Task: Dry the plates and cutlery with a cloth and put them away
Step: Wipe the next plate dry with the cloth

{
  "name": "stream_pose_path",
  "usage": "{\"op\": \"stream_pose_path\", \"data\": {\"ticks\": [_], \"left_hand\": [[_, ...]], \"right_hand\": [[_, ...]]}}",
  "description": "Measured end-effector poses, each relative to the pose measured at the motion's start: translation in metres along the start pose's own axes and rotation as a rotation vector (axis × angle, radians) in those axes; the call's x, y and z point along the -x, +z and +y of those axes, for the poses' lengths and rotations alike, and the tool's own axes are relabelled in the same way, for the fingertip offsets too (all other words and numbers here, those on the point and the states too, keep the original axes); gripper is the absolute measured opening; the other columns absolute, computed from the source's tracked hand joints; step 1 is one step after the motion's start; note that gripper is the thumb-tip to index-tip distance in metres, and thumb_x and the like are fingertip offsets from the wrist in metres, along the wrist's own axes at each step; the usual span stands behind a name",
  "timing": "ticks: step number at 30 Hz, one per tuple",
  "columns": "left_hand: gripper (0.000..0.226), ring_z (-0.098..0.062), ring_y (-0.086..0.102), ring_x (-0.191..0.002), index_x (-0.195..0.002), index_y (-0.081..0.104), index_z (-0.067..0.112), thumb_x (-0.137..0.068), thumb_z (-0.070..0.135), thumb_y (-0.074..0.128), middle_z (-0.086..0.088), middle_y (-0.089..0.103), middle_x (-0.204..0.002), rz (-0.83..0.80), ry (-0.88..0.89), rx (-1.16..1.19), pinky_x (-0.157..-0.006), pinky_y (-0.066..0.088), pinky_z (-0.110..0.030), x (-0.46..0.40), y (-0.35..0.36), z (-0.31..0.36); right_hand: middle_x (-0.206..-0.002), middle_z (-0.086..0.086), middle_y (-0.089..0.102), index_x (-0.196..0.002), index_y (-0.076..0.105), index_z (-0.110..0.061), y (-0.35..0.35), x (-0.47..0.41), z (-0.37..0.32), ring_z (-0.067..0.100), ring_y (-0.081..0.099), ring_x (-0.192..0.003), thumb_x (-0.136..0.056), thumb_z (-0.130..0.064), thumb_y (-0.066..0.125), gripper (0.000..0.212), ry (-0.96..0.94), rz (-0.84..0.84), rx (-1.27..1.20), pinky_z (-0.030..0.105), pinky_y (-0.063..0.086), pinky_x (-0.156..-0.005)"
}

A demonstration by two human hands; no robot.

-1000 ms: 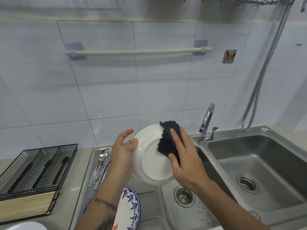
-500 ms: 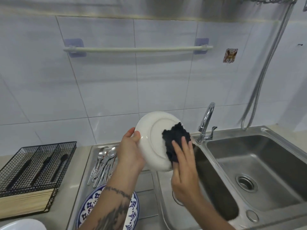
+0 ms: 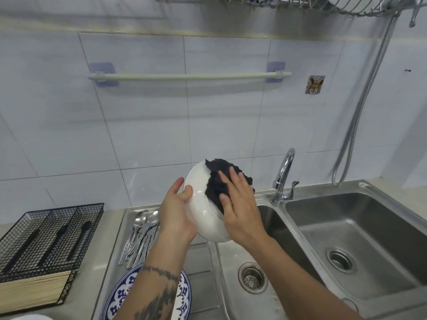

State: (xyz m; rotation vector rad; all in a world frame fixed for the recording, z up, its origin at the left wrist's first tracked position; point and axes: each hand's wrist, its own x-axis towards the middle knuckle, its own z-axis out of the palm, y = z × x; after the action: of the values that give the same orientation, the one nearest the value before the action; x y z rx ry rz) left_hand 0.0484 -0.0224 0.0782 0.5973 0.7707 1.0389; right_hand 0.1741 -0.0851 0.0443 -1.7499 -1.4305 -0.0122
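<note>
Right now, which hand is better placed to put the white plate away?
Left. The left hand already grips the white plate by its rim, while the right hand presses the dark cloth against it.

You get bright, even light from above; the towel rail (image 3: 189, 76) casts a soft shadow on the tiles, and wide-angle bending curves the edges, where the hose (image 3: 360, 100) smears.

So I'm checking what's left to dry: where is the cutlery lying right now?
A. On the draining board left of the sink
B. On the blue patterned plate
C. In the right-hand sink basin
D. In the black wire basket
A: the spoons and other cutlery lie in a loose pile on the draining board, between the wire basket and the sink.
</note>
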Motion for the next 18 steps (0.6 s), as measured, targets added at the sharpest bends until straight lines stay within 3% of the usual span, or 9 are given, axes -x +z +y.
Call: {"op": "stream_pose_path", "data": {"ticks": [3, 6, 9, 11, 14, 16, 18], "left_hand": [[0.036, -0.029, 0.07, -0.101, -0.122, 0.064, 0.029, -0.096, 0.006, 0.058, -0.009, 0.072, -0.111, 0.043, 0.054, -0.086, -0.088, 0.056, -0.046, -0.001, -0.003, 0.001], [0.036, -0.029, 0.069, -0.108, -0.107, 0.07, 0.036, -0.092, 0.004, 0.061, -0.011, 0.074, -0.11, 0.063, 0.086, -0.128, -0.1, 0.052, -0.049, 0.001, -0.005, -0.005], [0.038, -0.03, 0.072, -0.095, -0.106, 0.07, 0.036, -0.089, 0.003, 0.064, -0.01, 0.075, -0.104, 0.061, 0.123, -0.206, -0.092, 0.056, -0.047, 0.002, -0.009, -0.013], [0.04, -0.028, 0.07, -0.084, -0.112, 0.069, 0.035, -0.087, 0.004, 0.065, -0.008, 0.073, -0.099, 0.062, 0.146, -0.217, -0.084, 0.057, -0.043, 0.002, -0.013, -0.014], [0.042, -0.029, 0.066, -0.081, -0.116, 0.069, 0.036, -0.086, 0.007, 0.066, -0.006, 0.071, -0.092, 0.03, 0.189, -0.258, -0.085, 0.055, -0.043, -0.002, -0.018, -0.012], [0.047, -0.022, 0.055, -0.067, -0.122, 0.065, 0.035, -0.087, 0.002, 0.064, -0.002, 0.056, -0.069, -0.059, 0.269, -0.372, -0.073, 0.05, -0.034, -0.001, -0.016, -0.008], [0.053, -0.016, 0.041, -0.058, -0.126, 0.061, 0.034, -0.087, -0.001, 0.064, 0.001, 0.038, -0.06, -0.164, 0.393, -0.57, -0.061, 0.04, -0.027, -0.001, -0.014, -0.007]], "right_hand": [[-0.161, -0.016, 0.001, -0.152, 0.017, -0.037, 0.013, 0.019, -0.01, 0.008, -0.009, -0.147, -0.098, -0.027, 0.033, 0.058, -0.079, -0.016, -0.03, 0.046, 0.004, -0.12], [-0.162, -0.012, 0.004, -0.152, 0.02, -0.035, 0.014, 0.012, -0.014, 0.014, -0.008, -0.148, -0.097, -0.026, 0.033, 0.057, -0.187, -0.03, 0.0, 0.044, 0.001, -0.119], [-0.16, -0.012, 0.016, -0.15, 0.028, -0.035, 0.006, -0.009, 0.003, 0.012, 0.003, -0.148, -0.096, -0.035, 0.028, 0.054, -0.124, -0.041, 0.004, 0.045, 0.003, -0.12], [-0.157, -0.009, 0.027, -0.148, 0.032, -0.033, 0.001, -0.011, 0.022, 0.015, 0.018, -0.146, -0.096, -0.04, 0.028, 0.053, -0.001, 0.019, -0.071, 0.048, 0.015, -0.119], [-0.154, -0.01, 0.032, -0.149, 0.032, -0.03, -0.004, -0.002, 0.034, 0.01, 0.026, -0.142, -0.095, -0.037, 0.032, 0.054, 0.112, 0.065, -0.135, 0.041, 0.024, -0.117], [-0.155, -0.011, 0.029, -0.15, 0.03, -0.03, -0.008, 0.001, 0.029, 0.005, 0.023, -0.143, -0.096, -0.033, 0.033, 0.054, 0.042, 0.033, -0.116, 0.034, 0.02, -0.118], [-0.154, -0.01, 0.031, -0.149, 0.032, -0.03, -0.015, -0.007, 0.019, 0.005, 0.023, -0.142, -0.098, -0.032, 0.033, 0.051, -0.065, -0.023, -0.072, 0.03, 0.018, -0.118]]}}
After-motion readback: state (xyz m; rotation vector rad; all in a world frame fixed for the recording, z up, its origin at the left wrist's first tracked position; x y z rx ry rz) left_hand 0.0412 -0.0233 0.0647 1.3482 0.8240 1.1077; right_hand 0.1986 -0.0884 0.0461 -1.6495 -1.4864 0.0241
